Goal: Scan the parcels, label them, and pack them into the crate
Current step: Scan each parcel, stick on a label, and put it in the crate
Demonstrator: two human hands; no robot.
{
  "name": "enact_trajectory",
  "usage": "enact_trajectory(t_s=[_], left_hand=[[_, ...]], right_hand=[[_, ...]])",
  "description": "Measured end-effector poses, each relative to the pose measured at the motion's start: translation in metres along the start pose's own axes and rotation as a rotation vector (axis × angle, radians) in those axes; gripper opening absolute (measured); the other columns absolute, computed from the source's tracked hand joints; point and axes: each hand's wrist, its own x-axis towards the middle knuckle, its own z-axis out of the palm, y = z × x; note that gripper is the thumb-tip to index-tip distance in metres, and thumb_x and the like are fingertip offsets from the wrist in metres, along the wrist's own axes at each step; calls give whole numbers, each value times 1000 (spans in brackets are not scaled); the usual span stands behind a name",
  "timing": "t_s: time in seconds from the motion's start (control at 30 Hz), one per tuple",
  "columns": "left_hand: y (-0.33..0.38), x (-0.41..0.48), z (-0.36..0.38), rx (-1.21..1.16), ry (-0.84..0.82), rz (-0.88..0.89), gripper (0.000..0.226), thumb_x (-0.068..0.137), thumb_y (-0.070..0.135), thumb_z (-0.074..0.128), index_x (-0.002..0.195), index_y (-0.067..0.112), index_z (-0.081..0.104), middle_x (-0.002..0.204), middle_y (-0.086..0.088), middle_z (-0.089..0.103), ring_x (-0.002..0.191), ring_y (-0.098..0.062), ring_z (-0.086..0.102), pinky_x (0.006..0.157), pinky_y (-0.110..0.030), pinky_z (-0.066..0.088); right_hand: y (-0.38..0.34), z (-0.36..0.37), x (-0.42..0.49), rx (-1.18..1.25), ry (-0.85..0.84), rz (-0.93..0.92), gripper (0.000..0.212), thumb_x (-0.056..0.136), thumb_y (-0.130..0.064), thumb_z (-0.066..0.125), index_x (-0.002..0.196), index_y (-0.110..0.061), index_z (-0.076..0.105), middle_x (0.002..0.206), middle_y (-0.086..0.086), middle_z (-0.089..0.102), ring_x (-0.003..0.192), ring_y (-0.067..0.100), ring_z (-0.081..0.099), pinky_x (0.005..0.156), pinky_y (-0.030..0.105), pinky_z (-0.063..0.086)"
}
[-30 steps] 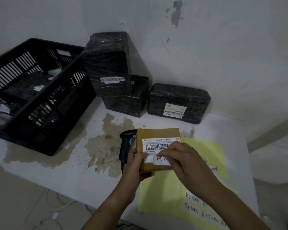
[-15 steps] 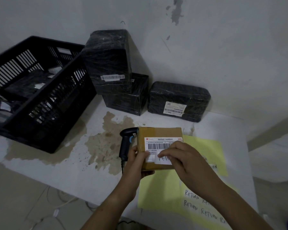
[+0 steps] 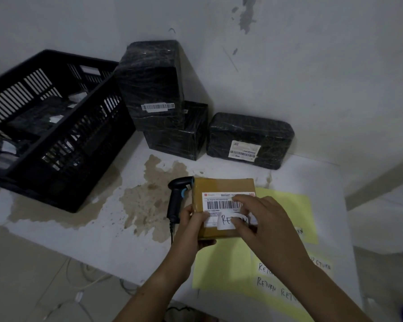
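Parcel [image 3: 221,188], RETURN label [image 3: 228,221] in hands [image 3: 192,226] [image 3: 268,228]; scanner [image 3: 176,201] beside, crate [image 3: 56,182] left.

Your white table [image 3: 102,235], blotched with brown stains, carries a black slatted crate [image 3: 79,159] at its left. A black-wrapped parcel [image 3: 179,140] and a labelled black parcel [image 3: 249,133] sit side by side at the wall. A barcode scanner [image 3: 178,201] lies mid-table, with yellow sticker sheets [image 3: 223,263] at your right.

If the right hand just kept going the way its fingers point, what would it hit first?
The brown parcel: the right hand holds the white RETURN sticker against it, so it would push into the box's labelled face. Beyond that, perhaps the stacked black parcels, though depth is unclear.
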Motion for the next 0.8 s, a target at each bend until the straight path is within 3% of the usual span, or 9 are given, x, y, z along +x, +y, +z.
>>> enact_trajectory(t_s=[0.07,0.17,0.27,0.33,0.43,0.5,0.6,0.7,0.8], left_hand=[[-1,-1,-1,7,-1,-3,26,102,29,53,128,30,55,117,-3,73,94,-18,71,74,-30,56],[1,-5,0,-35,13,-14,34,98,37,57,130,26,58,121,-6,72,99,-23,70,75,-32,57],[4,-7,0,-75,10,-9,46,90,43,58,132,23,60,122,-8,72,102,-24,68,76,-33,56],[4,-8,0,-95,-3,4,46,90,42,58,131,21,61,122,-10,72,99,-23,67,75,-33,56],[6,-9,3,-94,-28,9,58,82,47,62,133,21,58,124,-11,71,98,-22,68,76,-32,55],[7,-11,5,-72,-22,10,69,73,55,71,133,24,56,122,-9,72,99,-22,70,76,-32,56],[8,-13,6,-31,-37,22,75,69,60,77,132,28,53,120,-3,74,102,-20,72,78,-32,57],[9,-16,6,14,-47,29,70,70,54,76,132,33,51,120,4,73,106,-17,72,79,-29,58],[11,-19,8,99,-25,69,79,59,62,81,129,36,54,122,10,71,103,-9,72,79,-27,59]], right_hand=[[-1,-1,-1,-45,23,8,38,82,-39,64,119,-28,60,94,-17,60,88,11,50,80,35,48],[1,-5,-2,-37,67,75,47,80,-44,71,122,-30,55,108,-13,53,101,13,50,88,34,46],[4,-6,-6,193,112,246,63,77,-49,74,131,-35,46,132,-14,42,123,12,44,100,34,41],[3,-5,-7,410,79,390,70,79,-58,71,137,-43,36,140,-20,37,127,10,43,98,33,42],[-2,-2,-3,665,-27,483,73,75,-61,63,140,-47,31,133,-30,44,113,-8,50,81,15,44],[-5,1,-3,708,-51,453,61,81,-53,64,135,-47,36,124,-32,54,105,-12,56,73,11,47],[-6,5,-6,691,4,409,53,88,-39,66,135,-42,41,118,-25,62,103,-10,59,75,10,49],[-8,6,-7,682,49,386,50,89,-38,66,132,-45,42,116,-25,63,103,-9,60,76,11,50],[-8,10,-11,679,84,376,54,88,-38,67,135,-44,41,123,-22,61,108,-7,59,84,17,51]])
